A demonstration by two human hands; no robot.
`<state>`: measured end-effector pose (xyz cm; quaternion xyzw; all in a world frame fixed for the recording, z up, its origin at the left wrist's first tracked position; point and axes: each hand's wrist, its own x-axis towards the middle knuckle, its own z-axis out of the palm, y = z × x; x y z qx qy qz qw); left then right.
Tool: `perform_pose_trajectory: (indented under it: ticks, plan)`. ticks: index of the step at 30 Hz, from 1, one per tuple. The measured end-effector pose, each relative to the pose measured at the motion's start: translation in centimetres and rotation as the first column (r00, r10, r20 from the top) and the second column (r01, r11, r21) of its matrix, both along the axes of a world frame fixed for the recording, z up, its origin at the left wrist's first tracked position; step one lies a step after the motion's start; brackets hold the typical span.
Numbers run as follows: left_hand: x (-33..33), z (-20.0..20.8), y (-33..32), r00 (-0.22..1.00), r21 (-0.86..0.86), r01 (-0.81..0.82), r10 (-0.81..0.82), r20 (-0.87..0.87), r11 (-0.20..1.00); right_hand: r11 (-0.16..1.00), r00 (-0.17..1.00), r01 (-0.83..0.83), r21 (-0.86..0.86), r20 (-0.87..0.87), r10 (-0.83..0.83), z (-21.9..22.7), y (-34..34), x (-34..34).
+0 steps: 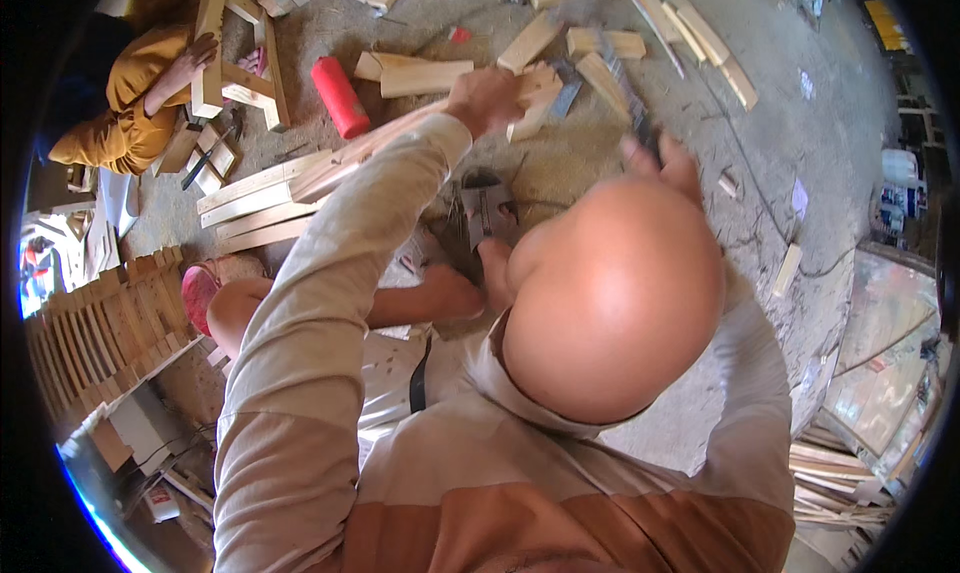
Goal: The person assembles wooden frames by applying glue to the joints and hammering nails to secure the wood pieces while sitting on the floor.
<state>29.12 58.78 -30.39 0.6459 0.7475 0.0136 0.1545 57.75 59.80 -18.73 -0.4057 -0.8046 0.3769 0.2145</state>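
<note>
Head view: right of the red tube (340, 98), left hand (487, 101) holds a long pale wooden plank (378, 143), right hand (664, 165) grips a long grey metal blade (624, 85), and one slip could cut skin.

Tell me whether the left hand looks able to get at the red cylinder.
Probably yes: the red cylinder lies uncovered left of the left hand, with only low wood blocks between, though that hand is on a board.

This is a woodworking workshop, shown by the cut wood pieces (427, 79) strewn across its dusty floor (835, 153), the joined wooden frame (209, 58), and the piled thin strips (832, 461).
</note>
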Motion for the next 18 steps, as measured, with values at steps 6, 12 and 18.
perform_pose_trajectory:
  ticks: [6, 12, 18]
  plan:
    - [0.4, 1.0, -0.4, 0.999, 0.006, -0.037, 0.037, 0.020, 0.999, 0.992, 0.885, 0.082, 0.094, -0.464, -0.029, 13.0, 0.8, -2.4]
    - [-2.2, -2.1, 0.9, 0.977, 0.133, 0.038, -0.065, 0.205, 0.990, 0.992, 0.781, 0.123, 0.026, -0.619, -0.081, 7.8, -0.9, 1.0]
    - [-3.2, -5.3, 0.8, 0.499, -0.348, -0.069, 0.335, 0.799, 0.935, 0.826, 0.878, 0.425, -0.371, -0.053, -0.475, -4.4, -5.1, 7.3]
